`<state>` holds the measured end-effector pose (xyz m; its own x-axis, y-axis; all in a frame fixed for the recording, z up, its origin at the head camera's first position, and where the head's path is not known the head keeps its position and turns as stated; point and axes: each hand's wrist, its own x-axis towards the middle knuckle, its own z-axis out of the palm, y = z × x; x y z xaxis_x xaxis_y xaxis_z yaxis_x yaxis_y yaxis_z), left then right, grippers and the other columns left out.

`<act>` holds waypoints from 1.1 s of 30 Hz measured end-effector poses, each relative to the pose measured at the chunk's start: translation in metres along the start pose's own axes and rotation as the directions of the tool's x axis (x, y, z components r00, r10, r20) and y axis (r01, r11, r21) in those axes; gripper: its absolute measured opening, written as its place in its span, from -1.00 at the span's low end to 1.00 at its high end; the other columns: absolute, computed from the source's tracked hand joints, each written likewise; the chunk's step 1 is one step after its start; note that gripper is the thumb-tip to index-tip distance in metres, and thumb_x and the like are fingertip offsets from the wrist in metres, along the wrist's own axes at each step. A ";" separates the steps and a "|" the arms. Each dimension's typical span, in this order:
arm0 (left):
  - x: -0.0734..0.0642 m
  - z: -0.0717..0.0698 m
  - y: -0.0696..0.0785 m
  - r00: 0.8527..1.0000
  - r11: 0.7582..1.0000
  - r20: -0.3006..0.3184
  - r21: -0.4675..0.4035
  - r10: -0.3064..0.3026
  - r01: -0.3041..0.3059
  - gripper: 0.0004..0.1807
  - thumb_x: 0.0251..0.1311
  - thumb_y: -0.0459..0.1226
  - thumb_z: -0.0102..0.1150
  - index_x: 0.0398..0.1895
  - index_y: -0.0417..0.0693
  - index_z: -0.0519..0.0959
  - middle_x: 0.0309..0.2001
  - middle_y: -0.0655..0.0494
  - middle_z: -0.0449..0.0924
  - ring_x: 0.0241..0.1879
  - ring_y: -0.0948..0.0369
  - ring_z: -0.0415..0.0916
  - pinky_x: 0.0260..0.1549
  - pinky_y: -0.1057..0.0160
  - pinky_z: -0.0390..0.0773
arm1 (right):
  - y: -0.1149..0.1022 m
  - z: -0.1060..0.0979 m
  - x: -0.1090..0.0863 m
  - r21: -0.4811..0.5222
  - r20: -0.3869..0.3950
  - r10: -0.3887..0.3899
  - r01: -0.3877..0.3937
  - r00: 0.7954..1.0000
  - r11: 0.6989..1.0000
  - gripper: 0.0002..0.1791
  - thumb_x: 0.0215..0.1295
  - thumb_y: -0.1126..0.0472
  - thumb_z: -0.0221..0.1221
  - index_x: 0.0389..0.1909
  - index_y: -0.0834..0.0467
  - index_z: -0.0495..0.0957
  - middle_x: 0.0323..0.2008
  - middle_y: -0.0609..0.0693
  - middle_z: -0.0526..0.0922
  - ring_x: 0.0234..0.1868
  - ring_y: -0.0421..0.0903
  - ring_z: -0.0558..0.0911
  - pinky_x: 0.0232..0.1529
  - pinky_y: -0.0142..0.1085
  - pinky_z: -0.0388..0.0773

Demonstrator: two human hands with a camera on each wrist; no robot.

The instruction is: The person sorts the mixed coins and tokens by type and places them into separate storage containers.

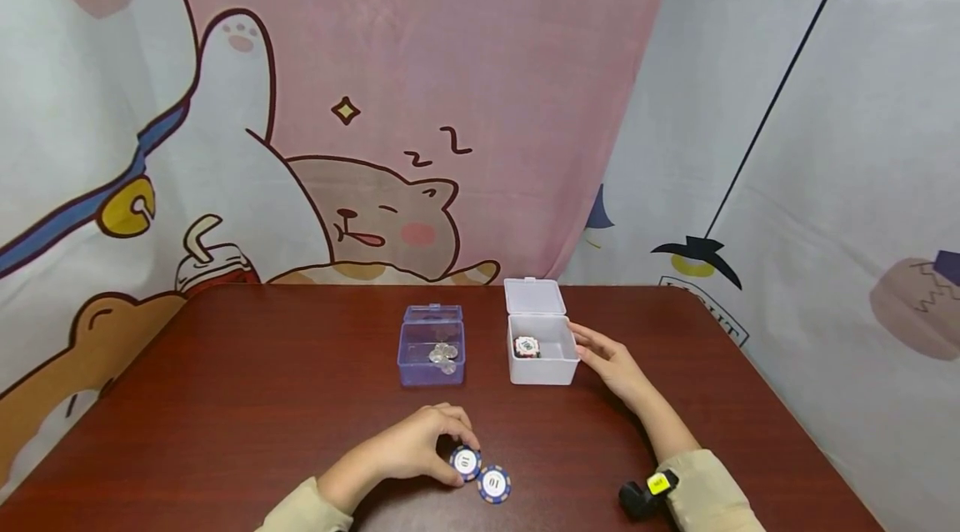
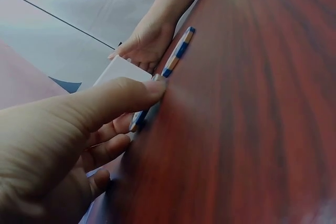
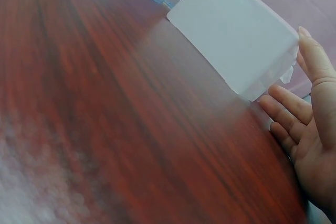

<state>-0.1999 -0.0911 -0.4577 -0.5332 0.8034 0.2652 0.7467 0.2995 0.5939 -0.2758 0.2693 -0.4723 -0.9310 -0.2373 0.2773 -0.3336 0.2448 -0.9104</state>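
My left hand (image 1: pixel 412 444) pinches a blue-edged poker chip (image 1: pixel 465 463) marked 10 between thumb and fingers, low at the table's surface. Beside it lies a second blue poker chip (image 1: pixel 494 484), flat on the wood. Farther back stands a white plastic box (image 1: pixel 543 372) with its lid raised. Inside its left part sit white-faced poker chips (image 1: pixel 527 345); how many are stacked is hidden. My right hand (image 1: pixel 615 365) rests against the box's right side with extended fingers. The right wrist view shows the thumb (image 3: pixel 313 56) at the box's upper edge, other fingers lower.
Left of the white box, a translucent purple box (image 1: pixel 431 375) stands with its lid up and several clear discs (image 1: pixel 444 355) inside. Both stand on a dark red wooden table (image 1: pixel 300 365). A printed cloth (image 1: pixel 525 98) hangs behind the table's far edge.
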 end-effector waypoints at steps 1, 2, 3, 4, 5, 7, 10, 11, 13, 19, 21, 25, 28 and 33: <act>0.000 0.000 0.000 1.000 1.000 -0.008 -0.002 -0.003 0.003 -0.60 -0.24 -0.31 0.53 -0.20 -0.02 0.69 -0.25 0.37 0.52 -0.18 0.44 0.38 -0.12 0.42 0.38 | 0.000 0.001 0.000 0.001 0.003 -0.003 0.003 1.000 1.000 -0.49 0.38 0.28 0.11 0.33 0.27 0.33 0.18 0.32 0.44 0.18 0.21 0.41 0.00 -0.45 0.41; 0.000 0.001 0.000 1.000 1.000 -0.018 -0.002 -0.006 0.006 -0.60 -0.24 -0.31 0.53 -0.21 -0.03 0.69 -0.25 0.37 0.52 -0.18 0.44 0.38 -0.12 0.42 0.38 | 0.000 0.001 0.000 0.000 0.007 -0.008 0.008 1.000 1.000 -0.49 0.38 0.29 0.11 0.33 0.27 0.33 0.18 0.33 0.44 0.18 0.22 0.41 0.00 -0.45 0.41; 0.000 0.001 -0.001 0.999 1.000 -0.030 -0.007 -0.013 0.013 -0.60 -0.25 -0.33 0.52 -0.21 -0.03 0.70 -0.25 0.36 0.52 -0.18 0.43 0.38 -0.12 0.42 0.39 | 0.000 0.001 0.001 -0.001 0.008 -0.011 0.011 1.000 1.000 -0.49 0.39 0.29 0.10 0.33 0.28 0.32 0.18 0.33 0.44 0.18 0.22 0.41 -0.01 -0.45 0.41; 0.000 0.002 0.000 0.999 1.000 -0.044 -0.013 -0.020 0.019 -0.60 -0.26 -0.34 0.52 -0.21 -0.04 0.70 -0.25 0.36 0.51 -0.17 0.43 0.38 -0.12 0.41 0.39 | 0.000 0.002 0.001 -0.004 0.010 -0.013 0.013 1.000 1.000 -0.49 0.39 0.30 0.10 0.33 0.27 0.32 0.18 0.33 0.44 0.18 0.22 0.41 -0.01 -0.45 0.41; 0.001 0.002 0.000 0.998 0.999 -0.059 -0.020 -0.026 0.025 -0.60 -0.27 -0.35 0.51 -0.21 -0.05 0.70 -0.26 0.35 0.51 -0.17 0.42 0.38 -0.12 0.40 0.40 | 0.000 0.002 0.001 -0.007 0.012 -0.014 0.014 1.000 1.000 -0.49 0.39 0.30 0.09 0.33 0.28 0.32 0.19 0.34 0.43 0.19 0.22 0.41 -0.01 -0.45 0.41; 0.003 0.003 0.001 0.995 0.999 -0.091 -0.029 -0.038 0.036 -0.59 -0.29 -0.37 0.50 -0.21 -0.06 0.70 -0.26 0.35 0.51 -0.16 0.40 0.38 -0.11 0.39 0.40 | 0.000 0.002 0.002 -0.012 0.011 -0.013 0.013 1.000 1.000 -0.49 0.39 0.31 0.09 0.33 0.27 0.32 0.19 0.33 0.44 0.19 0.22 0.41 -0.01 -0.46 0.41; 0.009 0.003 0.004 0.989 0.998 -0.138 -0.031 -0.051 0.047 -0.59 -0.30 -0.38 0.48 -0.21 -0.07 0.70 -0.26 0.35 0.50 -0.15 0.38 0.38 -0.12 0.37 0.41 | 0.000 0.001 0.003 -0.018 0.007 -0.006 0.006 1.000 1.000 -0.50 0.39 0.30 0.09 0.33 0.25 0.34 0.18 0.32 0.44 0.19 0.22 0.41 0.00 -0.47 0.40; 0.010 0.003 0.005 0.987 0.998 -0.151 -0.031 -0.055 0.051 -0.59 -0.31 -0.37 0.48 -0.21 -0.06 0.71 -0.26 0.36 0.50 -0.16 0.37 0.38 -0.12 0.37 0.41 | 0.000 0.001 0.002 -0.019 0.006 -0.005 0.005 1.000 1.000 -0.50 0.39 0.30 0.09 0.33 0.25 0.34 0.18 0.32 0.45 0.19 0.22 0.41 0.01 -0.47 0.40; 0.014 0.002 0.007 0.983 0.998 -0.174 -0.028 -0.062 0.058 -0.59 -0.30 -0.37 0.48 -0.22 -0.07 0.71 -0.27 0.36 0.50 -0.16 0.36 0.38 -0.12 0.36 0.40 | 0.001 0.000 0.002 -0.027 0.001 -0.002 0.002 1.000 1.000 -0.51 0.39 0.29 0.10 0.32 0.25 0.35 0.17 0.32 0.46 0.18 0.23 0.42 0.00 -0.47 0.40; 0.026 -0.001 0.010 0.969 0.996 -0.231 -0.043 -0.086 0.078 -0.61 -0.28 -0.35 0.48 -0.22 -0.09 0.71 -0.28 0.34 0.51 -0.20 0.36 0.39 -0.16 0.36 0.40 | 0.003 0.000 0.001 -0.043 -0.009 -0.003 0.003 1.000 0.999 -0.51 0.38 0.27 0.11 0.32 0.24 0.36 0.17 0.31 0.46 0.17 0.21 0.43 0.00 -0.46 0.40; 0.031 -0.001 0.011 0.965 0.995 -0.244 -0.056 -0.098 0.087 -0.61 -0.28 -0.35 0.48 -0.23 -0.08 0.71 -0.29 0.35 0.51 -0.21 0.35 0.38 -0.18 0.36 0.40 | 0.004 -0.001 0.000 -0.050 -0.009 0.001 -0.002 1.000 0.999 -0.50 0.38 0.26 0.12 0.32 0.23 0.35 0.18 0.31 0.46 0.18 0.20 0.42 0.00 -0.46 0.40; 0.042 -0.003 0.011 0.955 0.992 -0.272 -0.074 -0.116 0.099 -0.62 -0.29 -0.36 0.47 -0.23 -0.10 0.72 -0.30 0.33 0.51 -0.22 0.33 0.39 -0.19 0.34 0.40 | 0.004 -0.002 -0.001 -0.046 -0.008 0.003 -0.004 1.000 0.999 -0.49 0.38 0.24 0.12 0.32 0.23 0.35 0.18 0.30 0.45 0.18 0.20 0.42 0.00 -0.46 0.40; 0.050 -0.005 0.010 0.946 0.989 -0.293 -0.089 -0.138 0.117 -0.62 -0.27 -0.37 0.47 -0.23 -0.11 0.71 -0.31 0.30 0.51 -0.22 0.31 0.40 -0.19 0.30 0.43 | 0.004 -0.001 0.000 -0.038 0.001 0.001 -0.001 1.000 0.999 -0.50 0.39 0.26 0.11 0.32 0.24 0.35 0.18 0.32 0.45 0.19 0.21 0.41 0.00 -0.46 0.40; 0.063 -0.009 0.007 0.928 0.987 -0.339 -0.101 -0.153 0.126 -0.63 -0.22 -0.37 0.48 -0.21 -0.17 0.71 -0.31 0.24 0.51 -0.23 0.25 0.40 -0.25 0.22 0.48 | 0.001 -0.001 0.003 -0.013 0.017 0.001 -0.001 1.000 1.000 -0.51 0.38 0.36 0.08 0.32 0.32 0.32 0.18 0.38 0.41 0.20 0.28 0.37 -0.02 -0.47 0.41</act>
<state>-0.2320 -0.0429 -0.4301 -0.7442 0.5253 0.4125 0.6293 0.3447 0.6965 -0.2787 0.2698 -0.4725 -0.9287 -0.2531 0.2711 -0.3348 0.2576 -0.9064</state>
